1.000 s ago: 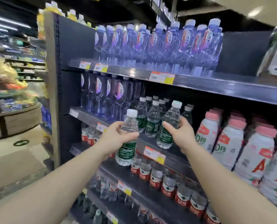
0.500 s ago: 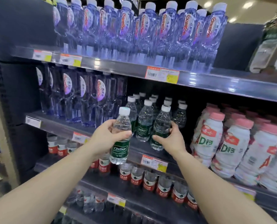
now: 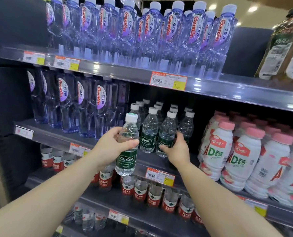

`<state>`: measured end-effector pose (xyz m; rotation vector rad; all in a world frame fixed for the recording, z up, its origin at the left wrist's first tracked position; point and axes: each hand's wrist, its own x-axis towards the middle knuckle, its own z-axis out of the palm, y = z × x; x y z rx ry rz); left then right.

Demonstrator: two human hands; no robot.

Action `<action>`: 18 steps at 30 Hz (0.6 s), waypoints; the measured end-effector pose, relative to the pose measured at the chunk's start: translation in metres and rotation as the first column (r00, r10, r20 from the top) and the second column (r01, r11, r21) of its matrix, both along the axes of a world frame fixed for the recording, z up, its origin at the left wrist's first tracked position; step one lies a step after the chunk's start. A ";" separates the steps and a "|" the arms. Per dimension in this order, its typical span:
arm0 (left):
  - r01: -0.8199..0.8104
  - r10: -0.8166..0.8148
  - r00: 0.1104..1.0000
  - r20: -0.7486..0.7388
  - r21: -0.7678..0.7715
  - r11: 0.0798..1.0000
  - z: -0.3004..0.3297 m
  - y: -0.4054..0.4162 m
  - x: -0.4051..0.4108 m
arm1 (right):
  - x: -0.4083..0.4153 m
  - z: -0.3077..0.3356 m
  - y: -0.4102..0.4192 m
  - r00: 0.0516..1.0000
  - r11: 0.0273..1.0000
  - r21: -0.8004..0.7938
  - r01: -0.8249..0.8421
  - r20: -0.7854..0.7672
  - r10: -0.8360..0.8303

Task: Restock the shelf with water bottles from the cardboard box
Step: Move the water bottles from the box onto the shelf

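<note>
Fingers of the left hand [image 3: 108, 147] curl around a green-labelled water bottle [image 3: 127, 147], holding it upright at frame centre, in front of the middle shelf [image 3: 56, 137]. The right hand [image 3: 177, 152] grips a second green-labelled bottle [image 3: 166, 134] that stands on that shelf with its fellows. Purple-labelled bottles [image 3: 169, 36] fill the top shelf, pink-capped white bottles [image 3: 241, 159] crowd the right, and red-labelled bottles [image 3: 152, 195] line the shelf below.

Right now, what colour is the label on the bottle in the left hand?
Dark green with white lettering, on the bottle; head view.
</note>
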<state>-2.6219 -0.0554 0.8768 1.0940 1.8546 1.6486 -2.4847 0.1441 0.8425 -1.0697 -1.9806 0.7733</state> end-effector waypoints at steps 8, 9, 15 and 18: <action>0.037 -0.037 0.999 -0.005 0.000 0.999 0.002 0.013 0.015 | 0.021 0.007 -0.029 0.996 0.995 0.086 0.057 -0.075 -0.051; 0.042 -0.042 0.999 0.007 0.020 0.999 0.003 0.017 0.018 | 0.027 0.011 -0.039 0.995 0.998 0.051 -0.031 -0.093 0.036; 0.069 -0.069 0.998 0.002 0.060 0.996 0.012 0.058 0.042 | 0.035 0.027 -0.076 0.960 0.963 0.028 -0.268 0.094 0.264; 0.184 -0.185 0.983 0.013 0.052 0.982 0.018 0.075 0.053 | 0.040 0.031 -0.069 0.992 0.990 0.050 -0.130 0.015 0.129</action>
